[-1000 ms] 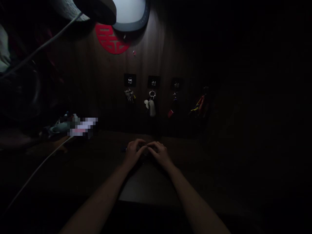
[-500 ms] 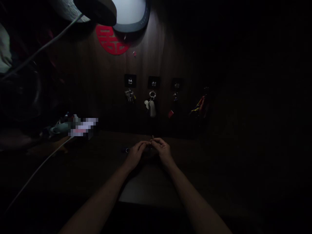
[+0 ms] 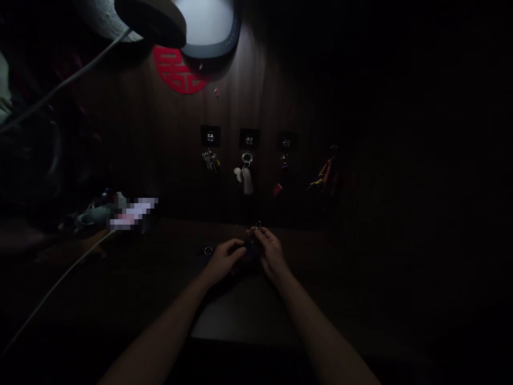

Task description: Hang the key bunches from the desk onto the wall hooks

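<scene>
My right hand (image 3: 271,254) pinches a small metal key ring (image 3: 258,224) between thumb and fingers, just above the dark wooden surface (image 3: 228,315). My left hand (image 3: 224,259) is slightly to the left of it, thumb and forefinger a little apart, with nothing visible between them. A dark bluish thing (image 3: 251,248) shows between the two hands; its kind is lost in the dark. Beside my left hand, another metal ring (image 3: 207,250) lies on the surface with something dark attached.
Keys (image 3: 209,160), a key bunch with a pale fob (image 3: 247,182), a red tag (image 3: 278,189) and coloured straps (image 3: 323,176) hang from wall hooks. A lamp (image 3: 208,27) glows above, near a red round paper-cut (image 3: 180,69). A white cable (image 3: 60,286) runs at left.
My hands have parted slightly; my left fingers have come away from the key ring, which stays in my right hand. The whole view has shifted a little.
</scene>
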`<state>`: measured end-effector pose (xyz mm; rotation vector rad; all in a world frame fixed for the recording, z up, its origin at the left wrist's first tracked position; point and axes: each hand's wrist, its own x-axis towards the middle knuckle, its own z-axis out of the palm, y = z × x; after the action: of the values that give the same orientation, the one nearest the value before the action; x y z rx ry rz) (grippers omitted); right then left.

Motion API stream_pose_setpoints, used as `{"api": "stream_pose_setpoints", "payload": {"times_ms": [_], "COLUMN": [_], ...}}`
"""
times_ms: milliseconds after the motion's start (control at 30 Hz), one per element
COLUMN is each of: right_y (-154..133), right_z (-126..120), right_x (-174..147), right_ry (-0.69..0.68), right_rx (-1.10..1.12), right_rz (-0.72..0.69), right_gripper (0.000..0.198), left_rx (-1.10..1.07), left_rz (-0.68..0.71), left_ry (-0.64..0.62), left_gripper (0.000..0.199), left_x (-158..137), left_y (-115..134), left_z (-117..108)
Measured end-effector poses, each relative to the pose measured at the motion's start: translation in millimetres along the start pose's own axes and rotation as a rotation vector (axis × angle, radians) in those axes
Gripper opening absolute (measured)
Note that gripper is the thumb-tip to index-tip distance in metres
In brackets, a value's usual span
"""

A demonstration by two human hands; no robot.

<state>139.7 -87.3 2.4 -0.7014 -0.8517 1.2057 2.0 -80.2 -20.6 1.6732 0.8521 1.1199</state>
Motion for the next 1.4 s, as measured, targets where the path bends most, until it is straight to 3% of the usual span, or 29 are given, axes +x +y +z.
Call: {"api": "stream_pose_setpoints", "payload": {"times_ms": [167, 433, 633, 767, 867, 1100, 1400], "right_y": [-2.7, -8.7, -40.9, -74.5, -102.9, -142.6, -143.1], "right_z": [-2.1, 0.0, -2.5, -1.2, 5.0, 16.4, 11.1], "right_x": [-0.6, 8.6, 40.4, 73.3, 96.5, 138.3, 157.0], "right_ry": [-0.001, 0.035, 0.169, 0.298, 0.338, 0.407, 0.412], "right_rx": [0.099, 0.014, -0.04, -0.204, -0.374, -0.612, -0.7], "right_rz": [0.047, 0.015, -0.164, -0.409, -0.578, -0.659, -0.637], "right_gripper": [0.022, 0.026, 0.029, 0.028, 0.024, 0.015, 0.015], "left_rx": [-0.044, 0.042, 0.099, 0.202, 0.276, 0.345, 0.312], "left_rz": [-0.078, 0.001, 0.002, 0.079, 0.108, 0.121, 0.111], "left_ry": [0.01, 0.022, 0.09, 0.189, 0.182, 0.189, 0.298], "left_gripper": [0.031, 0.026, 0.028, 0.023, 0.024, 0.026, 0.027], "left_x": [-0.3, -0.2, 2.4, 4.6, 5.1, 4.0, 5.0], "left_y": [3.6, 8.5, 6.2, 1.7, -4.5, -5.7, -2.9], "left_z": [1.7, 2.4, -1.3, -5.9, -8.0, -9.4, -11.4]}}
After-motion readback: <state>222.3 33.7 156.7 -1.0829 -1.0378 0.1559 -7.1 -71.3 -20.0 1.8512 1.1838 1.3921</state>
